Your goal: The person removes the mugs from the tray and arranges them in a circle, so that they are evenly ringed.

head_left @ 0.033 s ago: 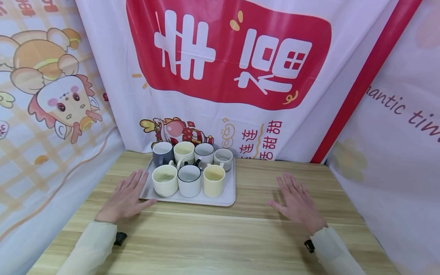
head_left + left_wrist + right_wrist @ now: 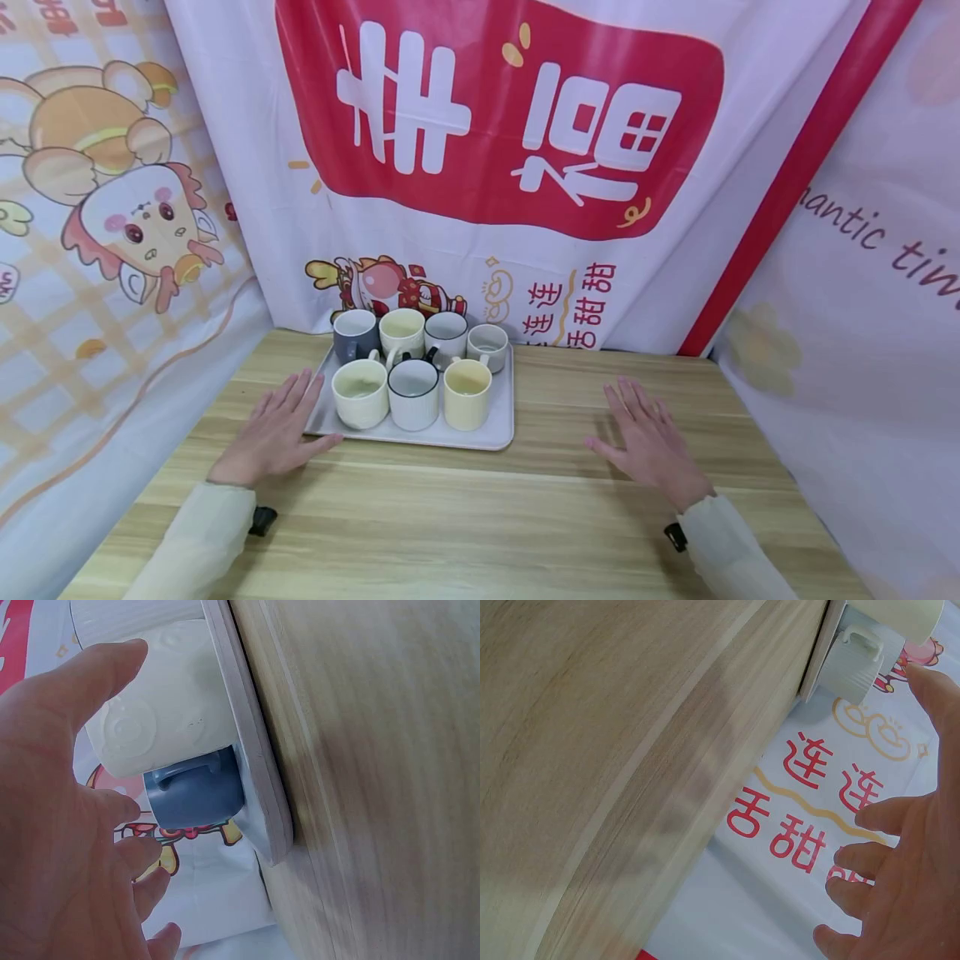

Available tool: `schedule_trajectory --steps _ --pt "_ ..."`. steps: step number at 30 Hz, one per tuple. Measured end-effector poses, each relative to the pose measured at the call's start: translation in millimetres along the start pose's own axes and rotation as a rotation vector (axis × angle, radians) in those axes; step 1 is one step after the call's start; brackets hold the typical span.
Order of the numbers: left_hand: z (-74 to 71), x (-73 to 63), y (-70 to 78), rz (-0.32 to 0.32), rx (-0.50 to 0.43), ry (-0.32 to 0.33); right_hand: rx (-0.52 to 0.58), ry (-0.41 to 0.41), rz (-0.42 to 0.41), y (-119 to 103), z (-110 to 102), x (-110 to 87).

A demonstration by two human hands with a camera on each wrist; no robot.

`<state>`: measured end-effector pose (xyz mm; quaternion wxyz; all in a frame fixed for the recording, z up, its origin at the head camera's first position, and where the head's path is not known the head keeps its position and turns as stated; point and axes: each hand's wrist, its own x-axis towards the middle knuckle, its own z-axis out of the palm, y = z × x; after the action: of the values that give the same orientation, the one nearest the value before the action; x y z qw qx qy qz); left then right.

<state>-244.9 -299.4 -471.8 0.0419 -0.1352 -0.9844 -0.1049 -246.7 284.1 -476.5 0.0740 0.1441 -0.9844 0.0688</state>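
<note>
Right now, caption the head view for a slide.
Seven mugs on a tray by the open left hand, the open right hand apart from it.

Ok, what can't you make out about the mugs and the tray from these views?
- Base of the back-row cream mug: head view, hidden behind the front-row mugs.
- Part of the edge of the tray: head view, covered by the left hand.
- White ribbed mug: left wrist view, cut off by the top edge.
- Front yellow mug: right wrist view, also cut off by the top edge.
</note>
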Motion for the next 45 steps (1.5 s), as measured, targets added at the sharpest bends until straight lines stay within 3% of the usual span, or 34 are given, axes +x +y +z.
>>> schedule_trajectory --steps 22,28,33,39,45 --pt "-3.8 1.2 -1.0 -0.001 -0.016 -0.024 -0.002 -0.022 -0.011 -6.8 -1.6 3.9" --pt "-6.8 4.7 -12.1 0.03 -0.176 -0.058 0.023 -0.019 -0.025 -10.4 -1.4 5.7" --pt "-8.9 10.3 -24.7 0.035 -0.363 -0.067 0.145 -0.032 -0.016 -16.8 -1.6 9.4" --pt "-6.4 13.2 -39.7 -0.093 -0.492 -0.121 0.412 -0.069 0.049 -34.2 -6.0 17.7" --pt "2.3 16.8 -51.2 -0.137 -0.665 -0.144 0.502 -0.055 0.041 -61.0 -8.3 31.4"
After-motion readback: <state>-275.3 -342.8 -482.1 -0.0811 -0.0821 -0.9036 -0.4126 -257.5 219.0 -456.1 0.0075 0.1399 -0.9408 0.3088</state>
